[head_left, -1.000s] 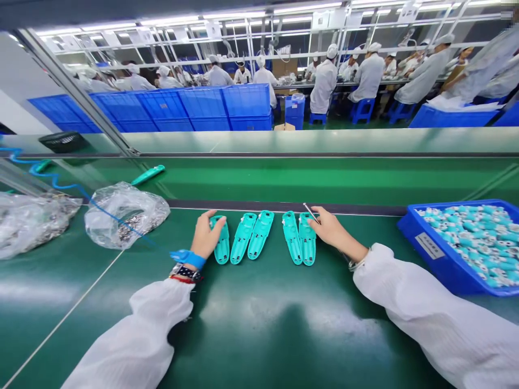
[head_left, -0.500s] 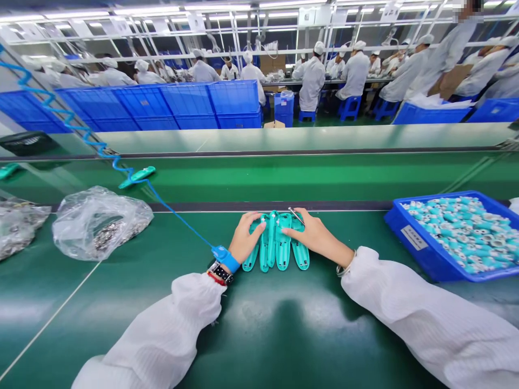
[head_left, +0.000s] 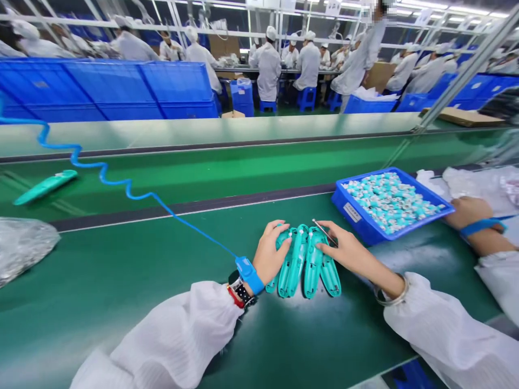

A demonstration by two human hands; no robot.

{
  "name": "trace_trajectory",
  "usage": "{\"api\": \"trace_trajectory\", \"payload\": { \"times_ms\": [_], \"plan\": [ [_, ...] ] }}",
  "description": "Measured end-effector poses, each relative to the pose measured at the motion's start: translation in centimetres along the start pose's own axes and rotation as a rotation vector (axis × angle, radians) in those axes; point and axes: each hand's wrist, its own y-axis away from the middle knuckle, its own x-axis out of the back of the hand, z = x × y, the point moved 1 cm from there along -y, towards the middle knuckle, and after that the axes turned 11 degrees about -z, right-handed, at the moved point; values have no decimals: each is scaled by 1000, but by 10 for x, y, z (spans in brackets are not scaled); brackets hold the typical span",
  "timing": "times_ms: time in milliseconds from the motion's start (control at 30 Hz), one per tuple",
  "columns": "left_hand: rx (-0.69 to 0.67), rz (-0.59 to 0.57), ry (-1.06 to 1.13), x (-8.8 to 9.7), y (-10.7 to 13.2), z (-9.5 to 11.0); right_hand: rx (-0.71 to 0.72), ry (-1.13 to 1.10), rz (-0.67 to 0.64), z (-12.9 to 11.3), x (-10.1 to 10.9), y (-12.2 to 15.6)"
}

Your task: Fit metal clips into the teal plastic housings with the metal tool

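Observation:
Several turquoise plastic casings [head_left: 299, 262] lie side by side, slightly fanned, on the green bench in front of me. My left hand [head_left: 272, 251], with a blue wrist strap and a watch, curls its fingers and thumb around the upper end of the leftmost casings. On the other side, my right hand [head_left: 338, 246] holds a thin metal rod-like tool [head_left: 323, 231] whose tip points up and left. Its thumb rests against the casings on the right. The palm hides part of the tool, so its exact kind does not show.
A blue tray [head_left: 362, 228] full of small turquoise-and-white parts stands to the right, with a co-worker's hand [head_left: 472, 219] beside it. At left lie a clear plastic bag [head_left: 24, 248] and, on the green belt, another turquoise casing [head_left: 45, 186]. A coiled blue cord [head_left: 152, 195] runs to my strap.
The view has swung to the right, so the blue tray sits nearer the middle and a co-worker's hand shows. Both my hands stay at the casings.

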Motion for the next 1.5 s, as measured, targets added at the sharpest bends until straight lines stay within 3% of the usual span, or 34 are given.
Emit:
{"api": "trace_trajectory", "payload": {
  "times_ms": [133,300,433,533,733,967,1100,1200,1367,1500],
  "plan": [
    [-18,-36,33,-36,-8,15,-95,-43,94,31,16,28],
    [-26,-52,63,-70,-8,29,-164,-148,191,56,17,58],
    [-23,-68,65,-85,-3,38,-188,-207,238,64,14,72],
    [-29,-61,74,-84,-2,39,-196,-209,253,64,14,75],
    [-90,-43,41,-59,-6,23,-202,-80,271,59,22,78],
    [-55,-92,30,-37,-6,19,-219,69,328,56,37,92],
    [-32,-109,8,-28,-12,22,-253,280,250,43,43,108],
    [-18,-125,-15,-12,-8,26,-244,313,176,25,46,120],
    [-12,-114,-115,39,46,39,66,135,163,-20,42,115],
    [8,-117,-292,84,103,40,254,107,85,-61,19,87]
  ]
}}
